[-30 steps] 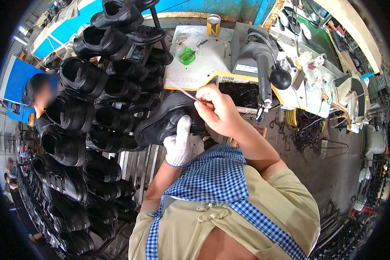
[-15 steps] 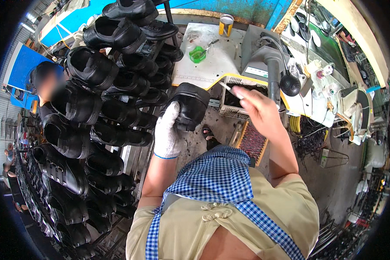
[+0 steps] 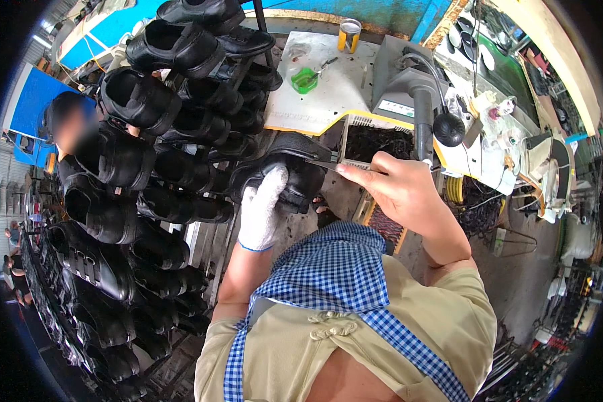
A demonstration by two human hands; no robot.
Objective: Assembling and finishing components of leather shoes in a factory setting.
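Note:
My left hand [image 3: 262, 213], in a white knit glove with a blue cuff edge, is closed round a black shoe [image 3: 293, 147], its thumb lying over the upper. The shoe is tilted in front of my apron, near the white table's front edge. My bare right hand [image 3: 400, 191] pinches a thin, pointed tool [image 3: 325, 165]. Its tip meets the shoe's right side near the edge of the sole, though I cannot tell its exact kind. Fingers of the right hand cover most of the tool's handle.
Racks of black shoes [image 3: 114, 157] fill the left side, close to my left arm. Ahead, a white table [image 3: 295, 107] carries a green dish [image 3: 304, 81], a can [image 3: 349, 36] and a grey machine [image 3: 398, 77]. A crate [image 3: 378, 144] of dark pieces sits below. Another person [image 3: 67, 124] stands beyond the racks.
My right hand has come down and turned, bringing the tool's tip from above the crate to the shoe. The shoe has been turned and tilted in my left hand.

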